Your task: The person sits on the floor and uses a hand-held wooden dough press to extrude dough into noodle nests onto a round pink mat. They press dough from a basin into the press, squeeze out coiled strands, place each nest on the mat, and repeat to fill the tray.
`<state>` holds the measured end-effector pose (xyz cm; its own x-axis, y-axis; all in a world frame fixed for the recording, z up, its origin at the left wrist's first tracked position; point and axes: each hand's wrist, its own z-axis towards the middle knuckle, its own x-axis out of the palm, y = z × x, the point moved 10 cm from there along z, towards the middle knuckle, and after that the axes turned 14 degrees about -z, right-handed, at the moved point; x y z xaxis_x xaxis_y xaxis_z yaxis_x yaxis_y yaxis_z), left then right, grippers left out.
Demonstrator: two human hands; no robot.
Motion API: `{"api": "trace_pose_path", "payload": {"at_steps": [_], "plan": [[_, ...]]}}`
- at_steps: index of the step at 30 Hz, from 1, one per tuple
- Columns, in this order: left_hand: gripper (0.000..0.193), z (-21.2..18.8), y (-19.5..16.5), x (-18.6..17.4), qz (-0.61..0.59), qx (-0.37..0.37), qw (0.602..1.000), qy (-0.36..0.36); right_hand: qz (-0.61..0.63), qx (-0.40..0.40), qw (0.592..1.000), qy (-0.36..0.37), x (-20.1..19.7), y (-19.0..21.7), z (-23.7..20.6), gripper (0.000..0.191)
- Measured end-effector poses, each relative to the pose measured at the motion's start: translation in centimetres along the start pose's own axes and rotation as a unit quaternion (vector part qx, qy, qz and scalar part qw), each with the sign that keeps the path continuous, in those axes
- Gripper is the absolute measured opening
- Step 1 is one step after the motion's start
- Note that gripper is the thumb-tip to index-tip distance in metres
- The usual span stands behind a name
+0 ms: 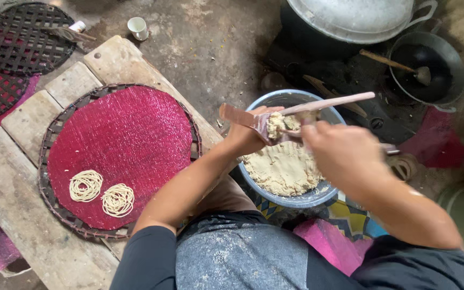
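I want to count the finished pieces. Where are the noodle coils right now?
In the head view, two noodle coils lie side by side on the lower left part of the red woven mat, on the wooden bench, left of the person's left arm.

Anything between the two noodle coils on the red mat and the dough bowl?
Head view: the person's left forearm crosses there, over red woven mat and wooden bench.

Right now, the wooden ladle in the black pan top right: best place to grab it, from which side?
Probably the bare wooden handle, near its upper-left end. The ladle lies tilted, its bowl down inside the black pan and its handle sticking out over the pan's left rim. Coming from the left, above the rim, keeps a hand out of the pan and off the big metal lid beside it.
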<state>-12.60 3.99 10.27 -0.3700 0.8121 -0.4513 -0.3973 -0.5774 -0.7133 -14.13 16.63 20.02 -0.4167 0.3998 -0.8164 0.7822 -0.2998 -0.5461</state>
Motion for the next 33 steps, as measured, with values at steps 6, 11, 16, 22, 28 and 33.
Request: {"api": "trace_pose_path", "payload": {"at_steps": [6, 11, 16, 22, 28, 33], "plan": [[0.061, -0.6, 2.7, 2.1, 0.005, -0.136, 0.989, 0.065, 0.098, -0.026, 0.991, -0.092, 0.3, 2.7, 0.9, 0.017], [0.06, -0.7, 4.8, -2.3, 0.056, -0.174, 0.983, -0.026, 0.253, 0.152, 0.939, -0.174, 2.0, -3.0, -3.3, 0.022], [0.065, 0.0, 2.0, -4.7, 0.047, -0.049, 0.989, -0.131, 0.534, 0.134, 0.778, -0.303, 6.6, 3.7, 1.4, 0.052], [0.081, 0.5, 2.3, -8.1, 0.056, -0.089, 0.982, -0.156, 0.71, 0.068, 0.696, -0.085, 13.4, 8.6, 1.5, 0.054], [0.11, 0.6, 2.5, -6.0, 0.092, -0.141, 0.978, -0.126, 0.61, 0.197, 0.757, -0.123, 13.0, 4.4, 3.9, 0.054], [0.123, 0.4, 7.6, -8.7, 0.26, -0.197, 0.933, -0.15, 0.601, 0.1, 0.78, -0.14, 12.3, 9.4, 3.8, 0.059]]}}
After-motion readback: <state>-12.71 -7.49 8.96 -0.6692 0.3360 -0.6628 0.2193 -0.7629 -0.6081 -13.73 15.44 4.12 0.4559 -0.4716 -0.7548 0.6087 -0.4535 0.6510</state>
